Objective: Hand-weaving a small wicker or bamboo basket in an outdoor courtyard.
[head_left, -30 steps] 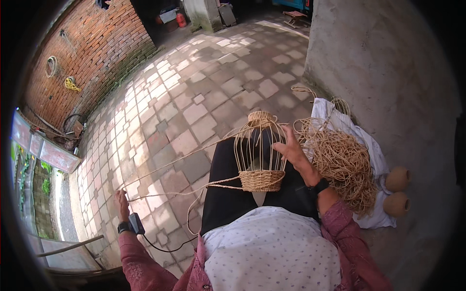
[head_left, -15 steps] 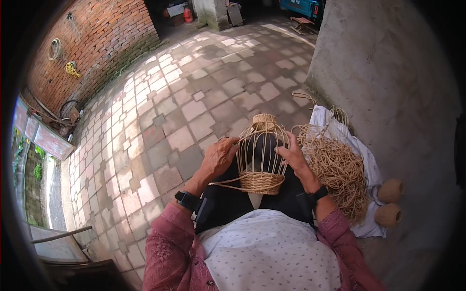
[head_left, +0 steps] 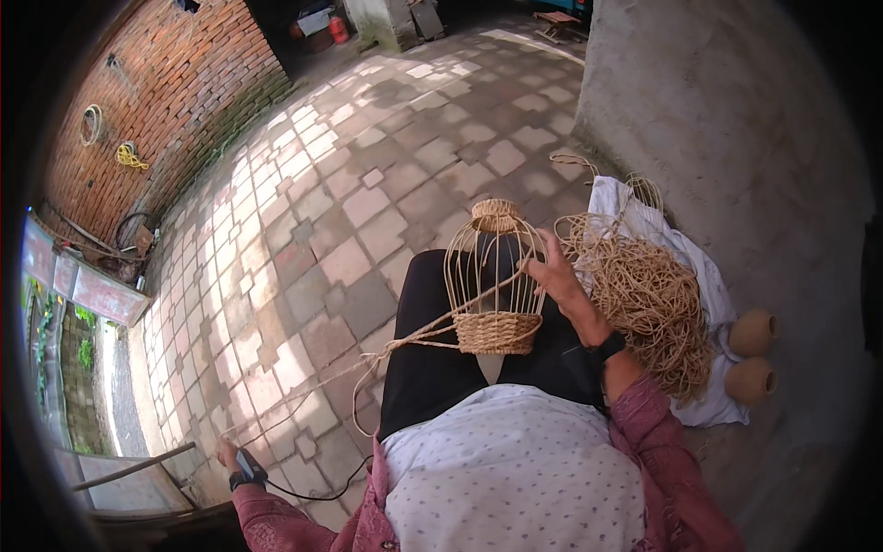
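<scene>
A woven wicker frame [head_left: 498, 333] shaped like a small lantern stands upright on my lap, with a dense woven base, open vertical ribs and a narrow woven collar at the top. My right hand [head_left: 558, 279] is closed on the ribs along its right side. From the frame, a tan twisted cord [head_left: 405, 340] stretches out to the left, part of it hanging in a loop beside my thigh. Far out at the lower left, my left hand [head_left: 226, 452] is at the cord's distant end; it looks small, its fingers closed around the thin strand.
Right of me, a large tangle of tan cord [head_left: 644, 304] lies on a white cloth [head_left: 717, 368]. Two round tan pots [head_left: 752, 382] sit beside it, near a grey wall [head_left: 736, 166]. Paving stones [head_left: 349, 248] cover the ground; a stick [head_left: 138, 465] juts in at the lower left.
My left hand has left the frame's upper ribs and swung far out to the lower left, drawing the cord out with it. My right hand stays on the frame.
</scene>
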`<action>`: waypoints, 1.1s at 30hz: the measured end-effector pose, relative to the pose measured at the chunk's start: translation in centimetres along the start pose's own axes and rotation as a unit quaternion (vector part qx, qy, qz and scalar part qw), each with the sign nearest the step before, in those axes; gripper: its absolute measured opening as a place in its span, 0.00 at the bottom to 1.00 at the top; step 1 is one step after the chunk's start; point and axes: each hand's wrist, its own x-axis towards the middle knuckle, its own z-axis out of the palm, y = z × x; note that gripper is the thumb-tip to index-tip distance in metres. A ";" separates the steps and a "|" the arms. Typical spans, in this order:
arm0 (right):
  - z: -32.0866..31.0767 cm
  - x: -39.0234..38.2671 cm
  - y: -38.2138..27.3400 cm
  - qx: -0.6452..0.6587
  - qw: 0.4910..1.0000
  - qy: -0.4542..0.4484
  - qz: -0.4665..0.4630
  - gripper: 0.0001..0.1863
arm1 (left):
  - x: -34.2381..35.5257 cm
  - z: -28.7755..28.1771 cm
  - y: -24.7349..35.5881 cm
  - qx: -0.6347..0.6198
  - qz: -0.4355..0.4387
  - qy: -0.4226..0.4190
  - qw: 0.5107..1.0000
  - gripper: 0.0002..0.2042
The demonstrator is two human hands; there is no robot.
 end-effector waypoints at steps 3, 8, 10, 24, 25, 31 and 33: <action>0.2 0.2 0.8 -0.008 1.000 0.009 -0.027 0.41 | -5.8 -4.8 -5.2 0.004 -0.251 -0.175 0.952 0.15; 0.0 0.3 0.8 0.005 1.000 0.003 -0.012 0.41 | -11.0 -8.1 -6.6 -0.540 -0.689 0.060 0.479 0.09; 0.2 0.1 0.5 -0.004 1.000 0.007 -0.012 0.41 | -10.3 -7.4 -4.5 -0.530 -0.642 -0.086 0.548 0.14; 0.7 -1.1 -0.7 -0.004 1.000 -0.016 -0.014 0.41 | 20.4 -17.2 51.9 -0.730 -0.032 -0.478 0.487 0.08; 0.5 -1.3 -0.7 -0.009 1.000 -0.004 -0.022 0.41 | 20.2 -16.4 53.5 -0.694 0.030 -0.458 0.554 0.09; 0.3 -1.9 -0.2 0.001 0.998 0.015 -0.061 0.41 | 18.8 -17.9 57.0 -0.502 0.204 -0.147 0.828 0.05; 0.5 -2.1 -0.6 -0.004 0.996 0.019 -0.083 0.41 | 18.5 -17.6 57.3 -0.493 0.190 -0.179 0.830 0.02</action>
